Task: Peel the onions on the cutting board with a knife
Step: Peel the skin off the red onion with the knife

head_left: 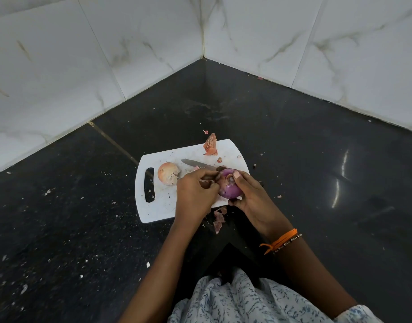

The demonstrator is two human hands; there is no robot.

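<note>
Two onions show: we cup the purple, part-peeled onion [228, 186] in our right hand [251, 201] over the cutting board's [158, 206] near-right edge, while our left hand's [193, 194] grip pinches its skin. Beside the unpeeled onion [167, 173], the knife [197, 164] lies flat, tip pointing left.

Dark speckled stone counter [293, 159], glossy, set in corner of white marbled wall tiles [60, 78]. White cutting board [163, 206] lies flat on it near centre, handle slot to left. Onion skin scraps [218, 220] on counter just beside board's near edge. Small pale flecks [47, 191] scattered over left part of counter.
</note>
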